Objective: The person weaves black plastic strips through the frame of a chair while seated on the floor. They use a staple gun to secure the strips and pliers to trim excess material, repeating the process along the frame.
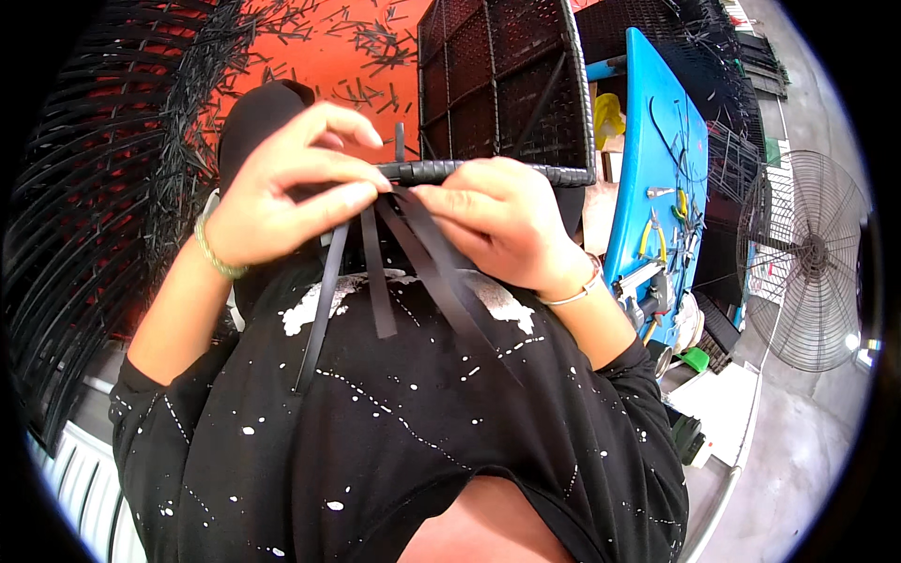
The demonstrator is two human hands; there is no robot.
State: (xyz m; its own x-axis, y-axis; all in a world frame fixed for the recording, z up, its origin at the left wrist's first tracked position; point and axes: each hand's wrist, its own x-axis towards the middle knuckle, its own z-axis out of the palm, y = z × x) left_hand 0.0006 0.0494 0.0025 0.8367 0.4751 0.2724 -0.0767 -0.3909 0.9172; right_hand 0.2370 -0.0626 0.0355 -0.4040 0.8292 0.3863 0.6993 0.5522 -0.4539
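Note:
A black woven frame panel (pixel 549 174) stands in front of me, its near edge wrapped in flat strip. Several loose black plastic strips (pixel 379 291) hang from the left end of that edge, down over my shirt. My left hand (pixel 298 188) pinches a strip between thumb and forefinger at this end, its other fingers raised and curled. Just to the right, my right hand (pixel 507 220) is closed with thumb and forefinger on a strip beneath the wrapped edge. A short strip end (pixel 400 143) sticks up beyond the edge. The fingertips partly hide where the strips meet the frame.
Strip offcuts (pixel 375 47) lie scattered over the orange-red floor (pixel 319 52). Bundles of long black strips (pixel 103 188) fill the left side. At right, a blue table (pixel 648 122) carries pliers (pixel 652 235) and other hand tools. Beyond it stands a large wire-caged fan (pixel 815 253).

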